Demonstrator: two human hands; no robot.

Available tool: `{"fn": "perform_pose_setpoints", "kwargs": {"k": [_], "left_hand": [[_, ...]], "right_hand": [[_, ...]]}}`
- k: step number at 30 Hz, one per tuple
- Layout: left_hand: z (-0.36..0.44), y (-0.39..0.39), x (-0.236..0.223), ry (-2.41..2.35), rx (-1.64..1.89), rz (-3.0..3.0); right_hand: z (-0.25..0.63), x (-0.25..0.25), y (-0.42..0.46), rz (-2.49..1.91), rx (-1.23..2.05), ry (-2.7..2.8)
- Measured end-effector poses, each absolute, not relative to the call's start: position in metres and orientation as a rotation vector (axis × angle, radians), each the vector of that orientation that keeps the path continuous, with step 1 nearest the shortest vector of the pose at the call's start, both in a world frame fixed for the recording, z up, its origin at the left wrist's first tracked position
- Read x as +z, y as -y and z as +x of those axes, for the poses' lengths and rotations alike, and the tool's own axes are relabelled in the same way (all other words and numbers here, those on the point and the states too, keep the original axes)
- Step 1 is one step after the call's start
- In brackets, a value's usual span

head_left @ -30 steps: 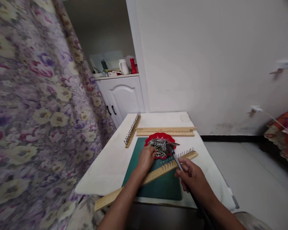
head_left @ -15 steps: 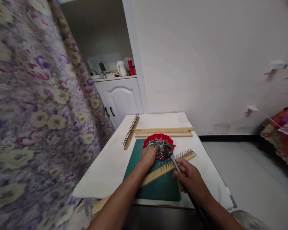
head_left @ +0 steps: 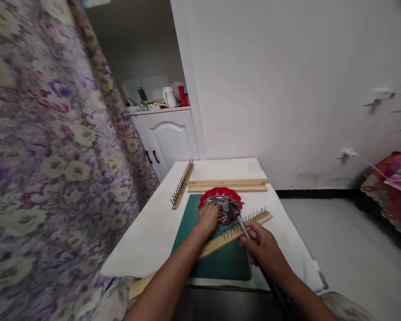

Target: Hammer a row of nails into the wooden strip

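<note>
My left hand (head_left: 209,216) reaches into a red scalloped bowl (head_left: 224,191) full of loose nails (head_left: 222,203). Its fingers are curled down among the nails, and whatever is between the fingertips is hidden. In my right hand (head_left: 262,245) is a hammer (head_left: 242,225), gripped by the handle, with its dark head over the right side of the bowl. Under the hammer a wooden strip (head_left: 217,243) lies slantwise across a green mat (head_left: 203,269). Nails stand in a row along its right part, and my left forearm crosses its left part.
On the white-covered table (head_left: 147,232), another wooden strip (head_left: 183,185) bristling with nails lies at the left. Two more strips (head_left: 227,183) lie behind the bowl. A floral curtain (head_left: 70,156) hangs at the left, and a wall (head_left: 287,89) rises behind.
Both hands, the hammer and the strips stay in nearly the same places. My left hand shifts only slightly among the nails, and the camera view moves a little.
</note>
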State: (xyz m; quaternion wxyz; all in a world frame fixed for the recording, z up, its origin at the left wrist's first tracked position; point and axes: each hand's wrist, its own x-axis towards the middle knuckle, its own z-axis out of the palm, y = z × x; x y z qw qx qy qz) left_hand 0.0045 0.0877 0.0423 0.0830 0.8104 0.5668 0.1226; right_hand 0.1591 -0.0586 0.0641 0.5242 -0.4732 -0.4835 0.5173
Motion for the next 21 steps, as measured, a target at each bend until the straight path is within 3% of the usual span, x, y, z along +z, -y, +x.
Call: {"fn": "perform_pose_setpoints", "kwargs": {"k": [11, 21], "left_hand": [[-0.010, -0.081, 0.046, -1.610, 0.539, 2.398], [-0.023, -0.041, 0.046, -1.295, 1.096, 1.860]], "right_hand": [[0.158, 0.063, 0.057, -1.137, 1.235, 1.166], [0.155, 0.062, 0.059, -1.110, 1.238, 1.156]]}}
